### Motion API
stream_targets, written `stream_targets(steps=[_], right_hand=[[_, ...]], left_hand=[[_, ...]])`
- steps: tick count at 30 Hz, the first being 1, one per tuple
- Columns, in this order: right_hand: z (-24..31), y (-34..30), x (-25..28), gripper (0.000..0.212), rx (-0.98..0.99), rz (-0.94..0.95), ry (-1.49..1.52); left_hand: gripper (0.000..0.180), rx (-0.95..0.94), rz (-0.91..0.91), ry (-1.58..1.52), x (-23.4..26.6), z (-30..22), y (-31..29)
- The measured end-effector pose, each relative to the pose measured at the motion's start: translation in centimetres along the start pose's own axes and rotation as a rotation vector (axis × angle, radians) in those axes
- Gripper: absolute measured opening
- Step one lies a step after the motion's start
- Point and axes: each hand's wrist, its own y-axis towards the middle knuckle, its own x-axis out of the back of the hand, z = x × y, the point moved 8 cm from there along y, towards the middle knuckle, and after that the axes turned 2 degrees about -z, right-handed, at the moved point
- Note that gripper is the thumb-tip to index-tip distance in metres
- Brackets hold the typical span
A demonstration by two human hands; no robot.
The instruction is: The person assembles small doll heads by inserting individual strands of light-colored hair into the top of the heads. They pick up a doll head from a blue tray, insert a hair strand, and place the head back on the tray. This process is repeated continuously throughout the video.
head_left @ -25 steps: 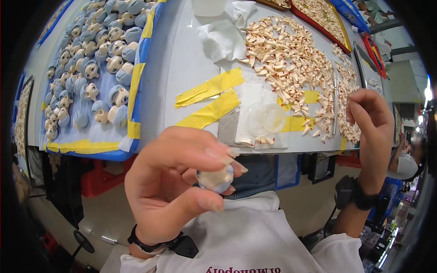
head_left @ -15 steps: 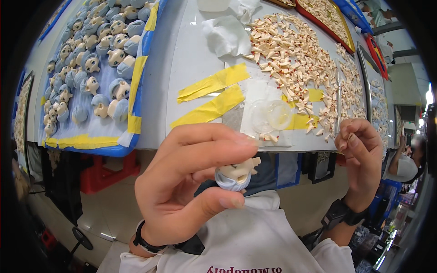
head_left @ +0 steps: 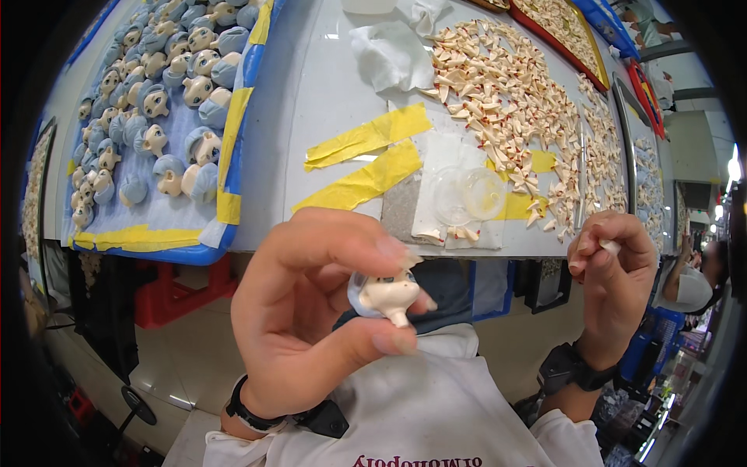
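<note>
My left hand [head_left: 303, 311] pinches a small doll head [head_left: 387, 296] between thumb and fingers, in front of my chest. The head has a cream face with painted eyes and pale blue hair, and a short peg juts down toward my thumb. My right hand [head_left: 615, 253], raised by the table's front edge, is closed with its fingertips together. A tiny whitish piece [head_left: 609, 247] shows between its thumb and forefinger; its exact kind is too small to tell. Close by that hand lies a large spread of small cream pointed parts with red tips [head_left: 506, 93].
At the left, a blue tray [head_left: 175, 253] edged with yellow tape holds many doll heads. Yellow tape strips [head_left: 366, 179], a clear round dish [head_left: 467, 194] and a crumpled white cloth [head_left: 389, 58] lie on the table. A red-rimmed tray [head_left: 572, 47] of parts stands at the far right.
My left hand has turned the doll head, so its face and painted eyes show more now. My right hand has shifted slightly, and a whitish piece has become visible in its fingertips.
</note>
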Motion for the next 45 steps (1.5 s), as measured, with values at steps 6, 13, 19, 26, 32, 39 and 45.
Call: stream_targets(steps=[6, 13, 19, 26, 32, 39, 45], right_hand=[[2.2, 1.2, -1.6, 0.017, 0.233, 0.006, -0.123], [4.0, 1.6, -3.5, 0.009, 0.396, -0.051, -0.458], [3.6, 1.3, -4.4, 0.012, 0.502, 0.031, -0.713], [1.9, 0.9, -1.6, 0.017, 0.317, -0.160, -0.899], [1.4, 0.6, 0.1, 0.022, 0.197, -0.188, -0.884], [-0.1, 0.8, 1.5, 0.019, -0.047, -0.138, -0.578], [-0.6, 0.8, 1.4, 0.015, -0.093, -0.191, -0.393]], left_hand=[[0.037, -0.163, 0.048, 0.121, -0.2, -0.7, 0.1], [0.031, -0.153, 0.059, 0.105, 0.0, -0.5, 0.1], [0.031, -0.063, 0.054, -0.086, 0.1, 0.3, 0.1], [0.030, 0.009, 0.059, -0.106, -0.4, 0.9, 0.1], [0.029, 0.077, 0.036, -0.089, -1.0, 1.1, -0.1], [0.028, 0.128, 0.037, -0.036, -1.6, 1.1, -0.3], [0.028, 0.136, 0.058, -0.027, -1.9, 1.4, -0.2]])
